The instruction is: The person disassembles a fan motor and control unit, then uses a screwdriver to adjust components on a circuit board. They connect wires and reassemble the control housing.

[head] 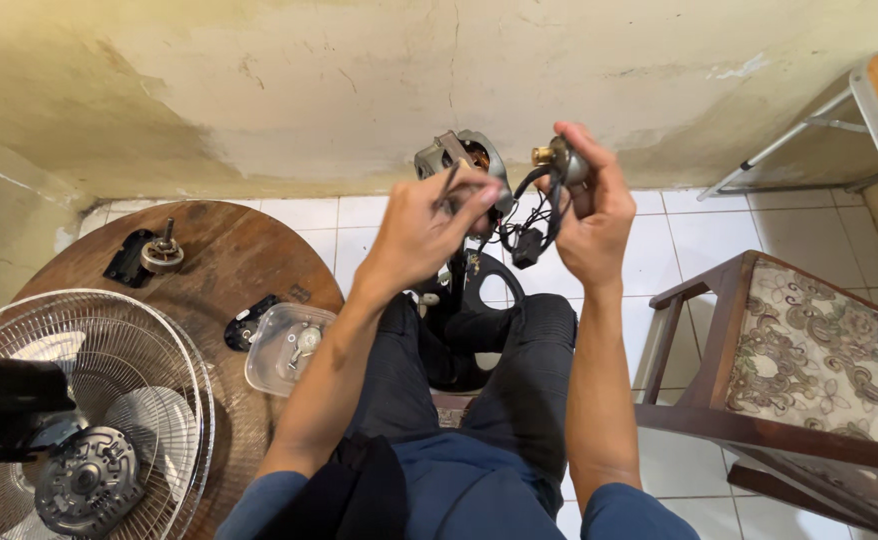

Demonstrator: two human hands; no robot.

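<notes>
I held the fan motor [469,160] up before the wall, above my knees. My left hand [429,225] pinched its side with closed fingers; my right hand [594,215] gripped the brass-tipped shaft end [559,160], black wires [531,225] dangling between.

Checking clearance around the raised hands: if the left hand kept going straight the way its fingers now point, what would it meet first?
Probably the fan motor: the left hand points up and right, fingertips already at its housing. The right hand with the black wires lies just beyond, though depth is unclear.
</notes>
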